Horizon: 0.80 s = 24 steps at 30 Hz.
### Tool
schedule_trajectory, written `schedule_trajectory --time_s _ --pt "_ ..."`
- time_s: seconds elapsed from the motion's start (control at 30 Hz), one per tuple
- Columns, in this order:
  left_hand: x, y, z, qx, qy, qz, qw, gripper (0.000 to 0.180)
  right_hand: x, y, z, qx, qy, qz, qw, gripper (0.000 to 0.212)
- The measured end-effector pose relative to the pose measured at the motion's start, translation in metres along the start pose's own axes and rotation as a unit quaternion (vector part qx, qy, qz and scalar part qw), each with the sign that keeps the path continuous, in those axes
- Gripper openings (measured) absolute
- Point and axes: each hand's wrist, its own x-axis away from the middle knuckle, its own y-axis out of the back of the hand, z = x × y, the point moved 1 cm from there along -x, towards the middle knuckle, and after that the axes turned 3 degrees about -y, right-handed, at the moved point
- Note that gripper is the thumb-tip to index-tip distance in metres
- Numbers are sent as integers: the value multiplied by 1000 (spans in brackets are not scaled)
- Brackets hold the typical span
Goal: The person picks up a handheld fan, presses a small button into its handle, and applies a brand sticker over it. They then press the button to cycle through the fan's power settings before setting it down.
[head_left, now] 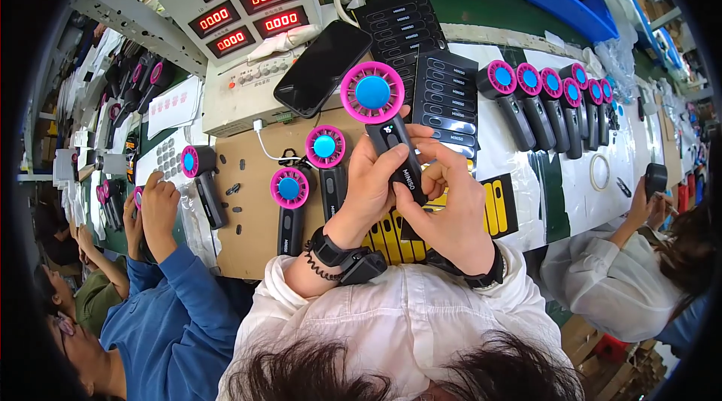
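Observation:
A black handheld fan (372,91) with a pink grille and a blue centre is raised over the bench, and a small light glows on its handle. My left hand (367,187) is wrapped round that handle, its thumb lying along the front. At the handle's lower end, the fingers and thumb of my right hand (455,209) are curled against the fan; what lies behind them is hidden. Two similar fans, a nearer one (289,189) and a farther one (326,147), lie on the brown board just left of my hands.
A meter box (244,18) with red displays stands behind, a black phone (323,66) leaning on it. Black packages (445,96), a yellow-and-black sheet (496,205) and several fans (535,111) lie rightward. A blue-sleeved person (162,311) works at left, another person (613,266) at right.

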Motion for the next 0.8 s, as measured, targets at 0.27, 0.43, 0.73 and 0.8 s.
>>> schedule_trajectory --time_s 0.27,0.43,0.73,0.8 --pt "0 3 0 15 -14 -5 1000 53 -1 9 6 -3 9 39 999 45" --pt "3 3 0 138 -32 3 990 60 0 12 12 18 35 22 999 35" --pt "5 3 -6 86 -43 12 995 64 2 12 8 33 111 -6 993 31" --pt "5 3 -6 91 -46 29 994 66 3 12 7 26 129 -11 991 33"
